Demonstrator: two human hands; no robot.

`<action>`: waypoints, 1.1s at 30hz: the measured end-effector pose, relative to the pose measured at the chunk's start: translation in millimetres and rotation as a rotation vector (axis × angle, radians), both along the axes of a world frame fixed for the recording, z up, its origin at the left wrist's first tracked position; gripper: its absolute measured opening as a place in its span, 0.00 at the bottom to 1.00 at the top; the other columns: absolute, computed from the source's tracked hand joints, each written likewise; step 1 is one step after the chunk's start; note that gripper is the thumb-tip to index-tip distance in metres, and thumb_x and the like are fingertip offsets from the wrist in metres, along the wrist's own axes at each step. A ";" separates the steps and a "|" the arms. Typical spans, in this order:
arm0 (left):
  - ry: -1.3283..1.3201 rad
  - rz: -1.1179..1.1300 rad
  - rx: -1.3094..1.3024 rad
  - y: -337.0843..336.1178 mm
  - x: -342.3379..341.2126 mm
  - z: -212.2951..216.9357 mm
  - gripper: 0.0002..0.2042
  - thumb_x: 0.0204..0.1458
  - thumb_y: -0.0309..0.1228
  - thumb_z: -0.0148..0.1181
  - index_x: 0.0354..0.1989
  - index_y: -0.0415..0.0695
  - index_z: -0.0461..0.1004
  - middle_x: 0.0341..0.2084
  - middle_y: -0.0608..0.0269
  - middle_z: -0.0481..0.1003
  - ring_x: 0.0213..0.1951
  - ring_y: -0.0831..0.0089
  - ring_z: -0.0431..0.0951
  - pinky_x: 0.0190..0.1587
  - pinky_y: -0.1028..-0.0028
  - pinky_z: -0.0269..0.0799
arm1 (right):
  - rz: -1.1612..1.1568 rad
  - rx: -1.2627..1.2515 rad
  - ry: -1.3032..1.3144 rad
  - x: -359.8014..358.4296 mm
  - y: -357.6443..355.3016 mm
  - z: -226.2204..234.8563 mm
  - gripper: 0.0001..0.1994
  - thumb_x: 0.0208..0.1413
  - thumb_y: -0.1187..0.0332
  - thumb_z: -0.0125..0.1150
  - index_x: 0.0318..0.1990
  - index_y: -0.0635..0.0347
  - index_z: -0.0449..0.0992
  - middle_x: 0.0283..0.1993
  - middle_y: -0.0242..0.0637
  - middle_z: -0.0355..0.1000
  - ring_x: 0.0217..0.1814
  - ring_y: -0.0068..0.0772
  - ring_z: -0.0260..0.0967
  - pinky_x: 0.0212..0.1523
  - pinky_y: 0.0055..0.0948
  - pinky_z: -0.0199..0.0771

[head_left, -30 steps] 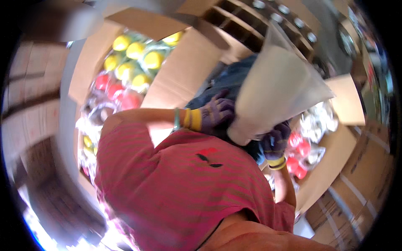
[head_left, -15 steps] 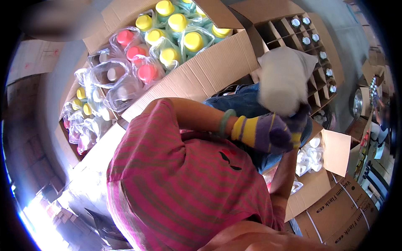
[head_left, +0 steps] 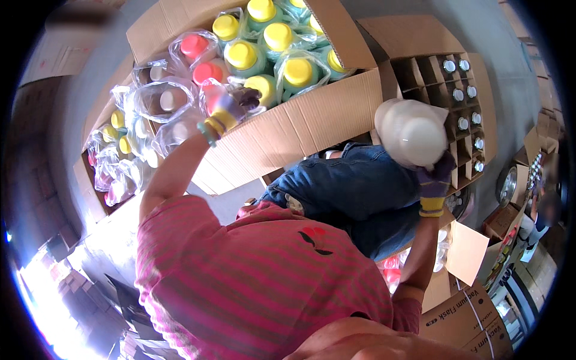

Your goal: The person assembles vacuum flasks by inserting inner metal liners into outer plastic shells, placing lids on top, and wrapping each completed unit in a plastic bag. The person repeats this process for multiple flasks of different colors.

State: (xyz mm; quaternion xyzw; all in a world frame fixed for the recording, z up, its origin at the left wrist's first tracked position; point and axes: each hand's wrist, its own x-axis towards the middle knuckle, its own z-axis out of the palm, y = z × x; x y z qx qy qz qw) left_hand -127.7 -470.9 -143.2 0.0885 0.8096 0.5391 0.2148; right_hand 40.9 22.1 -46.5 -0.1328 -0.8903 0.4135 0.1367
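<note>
Reaching up and to my left, my left hand [head_left: 231, 108] in its purple glove with the yellow cuff sits at the edge of the big cardboard box [head_left: 312, 129], right among the plastic-wrapped bottles. Its fingers curl onto a clear bag [head_left: 207, 96] that holds a pink-capped bottle; whether they truly pinch the plastic or only press on it I cannot tell. Just beyond my knuckles stand the yellow-capped bottles [head_left: 298, 72], each in its own bag, packed close together, and more pink caps [head_left: 195, 45] show farther back in the same box.

My right hand [head_left: 435, 180], gloved the same way, is closed around the lower edge of a white bottle in a pale wrapping [head_left: 414, 132], holding it up above my denim-clad knee [head_left: 348, 192]. That bottle hangs just beside the divided carton [head_left: 429, 75], whose square cells on the far side hold small white-topped bottles [head_left: 465, 93].

Below my right forearm another open box [head_left: 465, 252] shows a few pink items [head_left: 390, 270], mostly hidden by my arm and striped pink shirt [head_left: 258, 276].
</note>
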 end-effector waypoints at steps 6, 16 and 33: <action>0.271 -0.285 -0.472 3.2 -13.0 92.5 0.08 0.53 0.27 0.57 0.40 0.43 0.78 0.34 0.58 0.79 0.38 0.64 0.80 0.42 0.69 0.76 | -0.146 0.533 0.043 29.6 32.6 26.6 0.37 0.36 0.71 0.70 0.59 0.59 0.62 0.56 0.42 0.66 0.58 0.38 0.64 0.57 0.37 0.67; 0.436 -0.235 -0.743 92.7 -115.0 12.4 0.37 0.44 0.54 0.62 0.59 0.42 0.64 0.58 0.48 0.66 0.56 0.51 0.68 0.57 0.60 0.64 | -0.303 0.043 0.171 34.4 2.0 33.0 0.26 0.46 0.72 0.65 0.56 0.59 0.68 0.56 0.40 0.67 0.59 0.41 0.65 0.56 0.36 0.69; 0.148 -0.164 0.562 126.5 -206.6 191.2 0.06 0.58 0.25 0.54 0.41 0.38 0.74 0.30 0.64 0.77 0.32 0.70 0.76 0.35 0.71 0.74 | 0.037 -0.732 -0.014 -34.8 -89.5 53.9 0.23 0.34 0.66 0.76 0.37 0.57 0.69 0.35 0.28 0.70 0.39 0.21 0.66 0.44 0.24 0.65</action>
